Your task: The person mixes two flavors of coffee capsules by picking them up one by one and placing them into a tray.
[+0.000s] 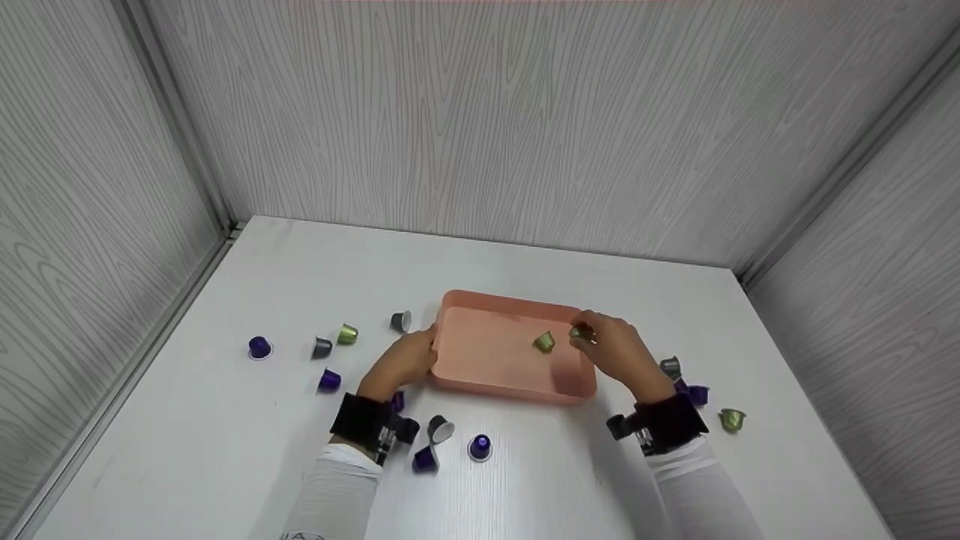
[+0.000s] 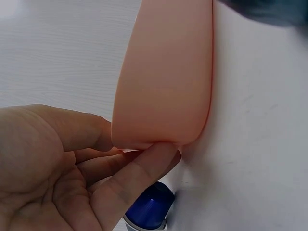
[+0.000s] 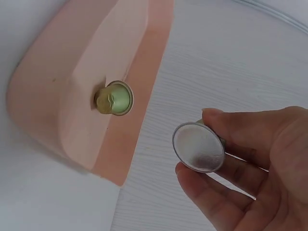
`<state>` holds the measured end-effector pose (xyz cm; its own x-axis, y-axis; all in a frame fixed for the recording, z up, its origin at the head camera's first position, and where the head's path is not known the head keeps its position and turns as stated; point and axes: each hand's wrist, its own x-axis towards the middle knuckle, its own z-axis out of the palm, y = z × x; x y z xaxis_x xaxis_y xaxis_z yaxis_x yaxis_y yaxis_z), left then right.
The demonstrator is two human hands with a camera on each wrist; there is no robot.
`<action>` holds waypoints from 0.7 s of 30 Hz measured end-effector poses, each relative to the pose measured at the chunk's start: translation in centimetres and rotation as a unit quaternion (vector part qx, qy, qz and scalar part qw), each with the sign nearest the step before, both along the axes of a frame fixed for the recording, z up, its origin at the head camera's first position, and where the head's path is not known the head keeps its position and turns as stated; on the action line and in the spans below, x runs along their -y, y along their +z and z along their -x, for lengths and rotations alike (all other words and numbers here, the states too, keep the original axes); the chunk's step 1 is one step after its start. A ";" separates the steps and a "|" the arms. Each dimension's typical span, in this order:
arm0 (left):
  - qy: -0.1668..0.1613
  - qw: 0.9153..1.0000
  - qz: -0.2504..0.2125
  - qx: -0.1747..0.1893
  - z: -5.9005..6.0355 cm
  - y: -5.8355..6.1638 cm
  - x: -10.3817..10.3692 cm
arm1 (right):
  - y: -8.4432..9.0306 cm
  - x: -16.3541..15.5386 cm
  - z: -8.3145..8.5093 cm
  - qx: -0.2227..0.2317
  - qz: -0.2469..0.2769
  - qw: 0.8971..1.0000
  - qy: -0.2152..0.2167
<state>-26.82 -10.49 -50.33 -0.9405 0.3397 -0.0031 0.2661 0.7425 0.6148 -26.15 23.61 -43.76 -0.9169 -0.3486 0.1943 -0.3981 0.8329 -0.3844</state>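
A pink tray (image 1: 491, 360) lies in the middle of the white table. My left hand (image 1: 420, 351) rests against its left end; in the left wrist view straight fingers (image 2: 139, 168) touch the corner of the tray (image 2: 166, 86). My right hand (image 1: 600, 341) hovers over the tray's right edge and pinches a gold-green capsule (image 1: 581, 334). The right wrist view shows the foil lid of this capsule (image 3: 198, 147) between thumb and fingers (image 3: 250, 139). One green capsule (image 1: 544, 342) (image 3: 114, 98) lies on its side inside the tray (image 3: 43, 96).
Loose capsules lie scattered: purple (image 1: 259, 346), grey (image 1: 322, 347), green (image 1: 347, 334) and grey (image 1: 401, 321) on the left, several near my left wrist (image 1: 480, 446), and grey (image 1: 670, 367), purple (image 1: 697, 394) and green (image 1: 731, 419) on the right. A blue capsule (image 2: 149, 209) sits under my left fingers. Grey walls enclose the table.
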 end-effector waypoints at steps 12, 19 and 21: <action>0.009 1.000 -0.003 0.005 -0.1 0.0 0.0 | 0.6 3.2 2.8 0.031 -0.006 1.000 0.000; 0.015 1.000 -0.008 0.011 -0.2 0.3 -0.1 | 0.2 5.0 4.4 0.079 -0.010 0.997 -0.011; 0.016 1.000 -0.005 0.014 -0.2 0.4 -0.1 | -0.2 5.3 4.9 0.089 -0.011 0.996 -0.012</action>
